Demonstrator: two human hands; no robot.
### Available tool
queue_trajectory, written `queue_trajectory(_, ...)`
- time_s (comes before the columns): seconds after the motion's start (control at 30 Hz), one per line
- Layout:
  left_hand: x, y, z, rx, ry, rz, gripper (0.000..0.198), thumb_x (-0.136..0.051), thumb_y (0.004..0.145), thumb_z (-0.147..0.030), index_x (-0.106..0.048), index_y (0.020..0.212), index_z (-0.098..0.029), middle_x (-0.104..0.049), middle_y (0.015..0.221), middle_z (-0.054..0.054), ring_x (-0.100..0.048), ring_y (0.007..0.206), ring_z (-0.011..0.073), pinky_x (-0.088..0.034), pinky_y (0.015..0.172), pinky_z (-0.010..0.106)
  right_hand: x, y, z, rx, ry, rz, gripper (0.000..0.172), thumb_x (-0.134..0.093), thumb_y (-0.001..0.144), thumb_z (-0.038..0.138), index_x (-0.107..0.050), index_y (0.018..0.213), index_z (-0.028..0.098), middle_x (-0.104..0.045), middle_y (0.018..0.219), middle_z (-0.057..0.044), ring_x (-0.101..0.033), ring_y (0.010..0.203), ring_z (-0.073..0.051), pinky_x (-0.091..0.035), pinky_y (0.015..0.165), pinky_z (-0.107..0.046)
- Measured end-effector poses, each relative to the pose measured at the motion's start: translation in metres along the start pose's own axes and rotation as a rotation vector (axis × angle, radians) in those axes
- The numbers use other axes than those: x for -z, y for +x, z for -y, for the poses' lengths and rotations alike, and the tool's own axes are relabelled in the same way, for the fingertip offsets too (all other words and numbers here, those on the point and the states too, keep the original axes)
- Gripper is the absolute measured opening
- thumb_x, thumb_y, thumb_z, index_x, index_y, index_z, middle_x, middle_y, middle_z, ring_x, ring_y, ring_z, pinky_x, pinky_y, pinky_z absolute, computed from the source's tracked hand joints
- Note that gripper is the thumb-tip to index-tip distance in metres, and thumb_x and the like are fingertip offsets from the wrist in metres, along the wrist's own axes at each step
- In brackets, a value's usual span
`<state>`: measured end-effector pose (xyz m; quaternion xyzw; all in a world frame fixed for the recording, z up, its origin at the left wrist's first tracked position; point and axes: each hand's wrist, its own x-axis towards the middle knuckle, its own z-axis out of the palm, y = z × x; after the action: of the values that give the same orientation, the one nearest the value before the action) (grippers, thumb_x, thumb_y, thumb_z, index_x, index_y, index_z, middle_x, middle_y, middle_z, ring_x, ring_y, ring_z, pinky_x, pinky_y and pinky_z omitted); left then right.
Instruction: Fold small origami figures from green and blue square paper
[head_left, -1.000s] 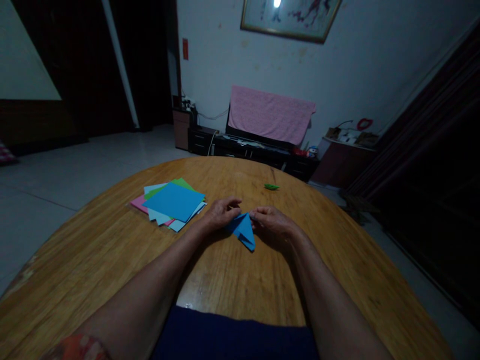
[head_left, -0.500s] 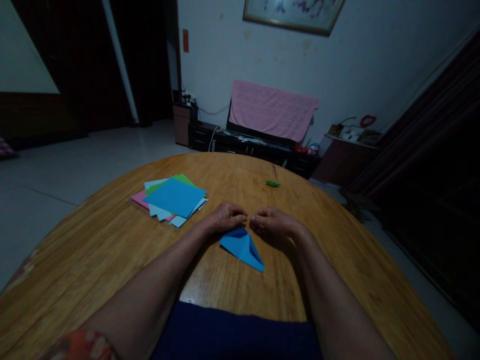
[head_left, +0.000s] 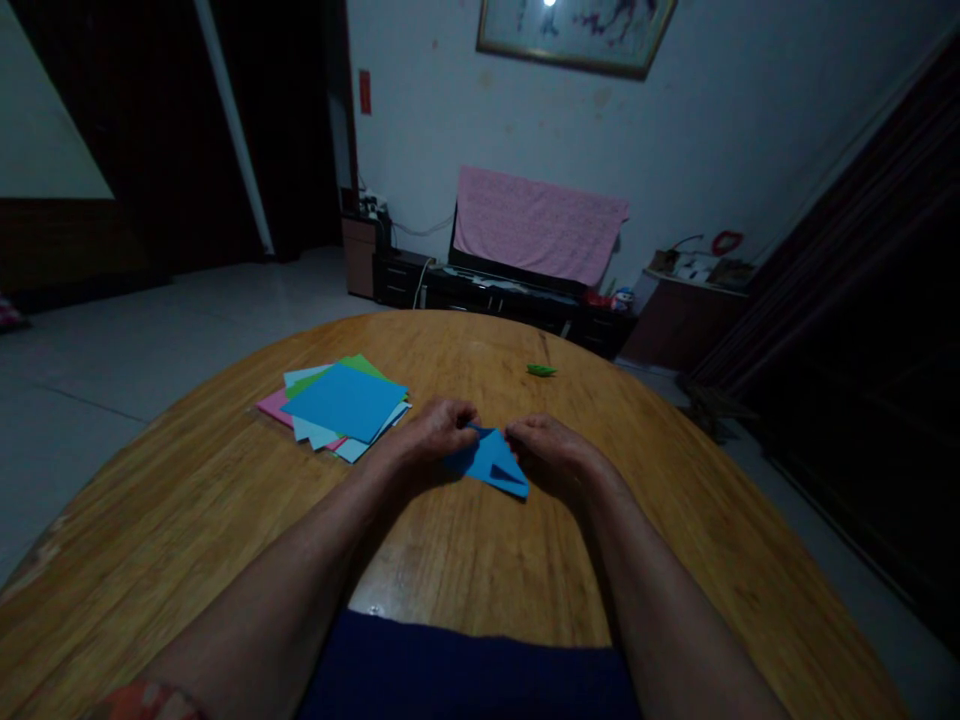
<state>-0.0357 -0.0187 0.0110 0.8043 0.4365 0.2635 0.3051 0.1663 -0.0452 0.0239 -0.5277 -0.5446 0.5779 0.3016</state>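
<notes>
A partly folded sheet of blue paper (head_left: 484, 458) is between my two hands, just above or on the table; I cannot tell if it touches the wood. My left hand (head_left: 444, 428) pinches its upper left edge between thumb and fingers. At the upper right edge my right hand (head_left: 546, 440) is closed on the paper too, its fingertips curled and partly hidden. A raised fold with a dark opening shows toward the paper's lower right corner.
The round wooden table (head_left: 457, 570) bears a fanned stack of coloured paper squares (head_left: 349, 400) to the left and a small green folded paper piece (head_left: 541, 370) farther back. Beyond it stands a low black cabinet (head_left: 480, 295) behind a pink cloth (head_left: 536, 225).
The blue paper has moved up and away from me, and its lower corner sits higher. My hands have shifted slightly apart, now gripping its two upper sides.
</notes>
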Motion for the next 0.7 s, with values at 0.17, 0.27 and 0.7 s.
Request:
queue_trajectory(0.17,0.001,0.003,-0.005,-0.11,0.173,-0.258,0.013,-0.052,0.078,-0.025,-0.063,0.076,-0.018,-0.062,0.073,0.002,-0.052,0.068,0.0138,-0.039,0.063,0.027,-0.003,-0.001,0.004,0.12,0.196,0.07,0.031,-0.059,0.08,0.047,-0.054,0.07,0.018,-0.052,0.056,0.002,-0.046,0.049,-0.01,-0.042,0.05,-0.024)
queue_trajectory(0.27,0.0,-0.001,-0.011,-0.119,0.208,-0.288,0.013,-0.052,0.079,-0.025,-0.063,0.075,-0.019,-0.063,0.074,0.003,-0.053,0.068,0.0143,-0.038,0.064,0.028,-0.005,-0.001,0.007,0.132,0.17,0.043,0.03,-0.061,0.078,0.047,-0.057,0.076,0.018,-0.053,0.058,0.002,-0.05,0.05,-0.011,-0.041,0.047,-0.023)
queue_trajectory(0.7,-0.001,-0.002,-0.013,-0.121,0.194,-0.303,0.012,-0.052,0.078,-0.025,-0.061,0.073,-0.019,-0.063,0.072,0.003,-0.052,0.068,0.0139,-0.037,0.063,0.028,0.005,0.016,-0.005,0.238,-0.131,-0.044,0.029,-0.062,0.075,0.044,-0.06,0.07,0.016,-0.045,0.058,0.004,-0.038,0.052,-0.008,-0.031,0.049,-0.021)
